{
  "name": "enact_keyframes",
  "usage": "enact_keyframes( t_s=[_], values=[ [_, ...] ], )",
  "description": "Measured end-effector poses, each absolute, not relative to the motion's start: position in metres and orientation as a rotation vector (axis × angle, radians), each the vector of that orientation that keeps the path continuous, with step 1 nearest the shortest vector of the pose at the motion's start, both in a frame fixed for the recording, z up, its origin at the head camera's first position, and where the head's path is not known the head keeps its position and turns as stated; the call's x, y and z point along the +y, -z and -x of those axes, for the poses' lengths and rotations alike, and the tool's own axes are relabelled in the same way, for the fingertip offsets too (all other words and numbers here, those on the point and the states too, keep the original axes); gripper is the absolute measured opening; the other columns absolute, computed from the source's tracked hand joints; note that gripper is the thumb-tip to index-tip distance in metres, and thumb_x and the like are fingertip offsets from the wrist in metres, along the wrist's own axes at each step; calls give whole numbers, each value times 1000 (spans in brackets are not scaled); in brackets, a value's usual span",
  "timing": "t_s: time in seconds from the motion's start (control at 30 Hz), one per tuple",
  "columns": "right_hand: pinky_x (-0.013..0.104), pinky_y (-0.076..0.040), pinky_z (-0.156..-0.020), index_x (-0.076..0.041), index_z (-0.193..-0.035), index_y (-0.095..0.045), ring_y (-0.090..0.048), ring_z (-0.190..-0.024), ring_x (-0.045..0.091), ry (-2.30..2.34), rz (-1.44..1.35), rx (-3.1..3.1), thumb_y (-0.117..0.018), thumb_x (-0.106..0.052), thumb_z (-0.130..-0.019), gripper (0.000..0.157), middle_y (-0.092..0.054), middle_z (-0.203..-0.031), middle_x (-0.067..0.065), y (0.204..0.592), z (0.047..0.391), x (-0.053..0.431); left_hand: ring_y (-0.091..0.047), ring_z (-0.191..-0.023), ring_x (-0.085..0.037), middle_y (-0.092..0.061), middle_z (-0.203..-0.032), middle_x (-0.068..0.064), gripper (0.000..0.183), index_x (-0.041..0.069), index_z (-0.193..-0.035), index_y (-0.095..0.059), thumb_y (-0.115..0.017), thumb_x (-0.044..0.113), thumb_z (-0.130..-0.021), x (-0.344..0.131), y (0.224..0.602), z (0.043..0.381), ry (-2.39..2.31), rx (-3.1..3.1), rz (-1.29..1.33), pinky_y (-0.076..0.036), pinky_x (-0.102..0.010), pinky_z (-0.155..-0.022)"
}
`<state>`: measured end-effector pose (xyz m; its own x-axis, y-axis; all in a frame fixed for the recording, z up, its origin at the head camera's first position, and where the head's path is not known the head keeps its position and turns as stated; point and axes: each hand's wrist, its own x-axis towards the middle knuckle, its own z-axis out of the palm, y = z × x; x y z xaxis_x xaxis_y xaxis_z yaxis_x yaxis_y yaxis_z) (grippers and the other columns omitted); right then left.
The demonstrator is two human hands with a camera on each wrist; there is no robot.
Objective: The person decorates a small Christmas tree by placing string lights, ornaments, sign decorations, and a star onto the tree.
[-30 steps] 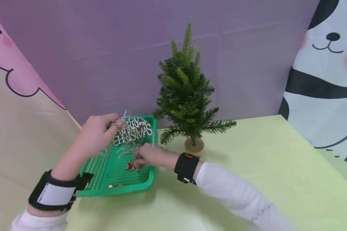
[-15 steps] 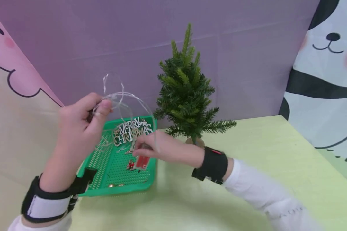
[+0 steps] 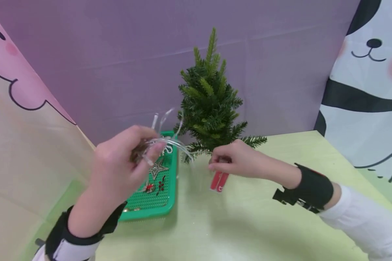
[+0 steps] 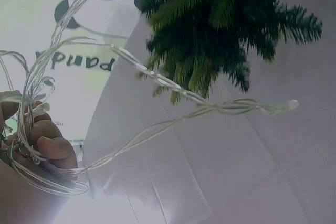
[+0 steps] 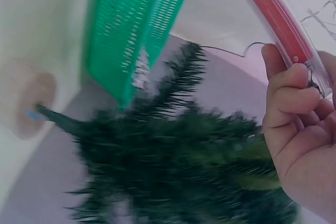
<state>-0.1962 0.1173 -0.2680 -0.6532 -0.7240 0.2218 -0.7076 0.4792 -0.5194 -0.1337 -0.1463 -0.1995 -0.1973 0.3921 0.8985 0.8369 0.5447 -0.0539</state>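
My left hand (image 3: 121,166) grips a bundle of clear-wire string lights (image 3: 174,142) over the green basket (image 3: 174,188). In the left wrist view, loops of the string lights (image 4: 160,78) stretch out from the curled fingers. To the right, my right hand (image 3: 240,159) pinches a clear battery case (image 3: 219,182) with red inside, held above the table. The right wrist view shows the battery case (image 5: 278,19) between thumb and fingers. Behind the right hand a small artificial Christmas tree (image 3: 210,105) stands upright; that hand hides its base in the head view.
Inside the basket are a glittery star (image 3: 158,168), a red bow (image 3: 149,187), a berry sprig (image 3: 161,185), small gold balls (image 3: 136,209) and a white lettered sign (image 3: 167,149), partly hidden by the left hand. A purple cloth (image 3: 117,72) hangs behind the table (image 3: 196,224).
My right hand has lifted the battery case out of the basket and carried it right, in front of the tree. My left hand rose with the string lights, then came lower and rightward.
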Motion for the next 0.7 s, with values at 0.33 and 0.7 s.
enact_keyframes(
  t_s=[0.33, 0.7],
  values=[
    [32, -52, -44, -7, -94, -64, -58, -49, 15, 1203, 868, 2445, -58, -23, -94, 17, -63, -69, 1, 335, 195, 135, -53, -56, -8, -62, -79, 0, 10, 7, -91, -64, -57, 13, -92, -111, 230, 144, 486, -1947, 1153, -38, -16, -45],
    [38, -58, -60, 1, -107, -55, -66, -63, 25, 1509, 648, 2107, -54, -14, -95, 19, -65, -77, 14, 414, 217, 115, -57, -70, -7, -59, -85, 2, 8, 9, -92, -64, -67, 8, -85, -77, 275, 157, 295, -2105, 1303, -48, -13, -57]
  ],
)
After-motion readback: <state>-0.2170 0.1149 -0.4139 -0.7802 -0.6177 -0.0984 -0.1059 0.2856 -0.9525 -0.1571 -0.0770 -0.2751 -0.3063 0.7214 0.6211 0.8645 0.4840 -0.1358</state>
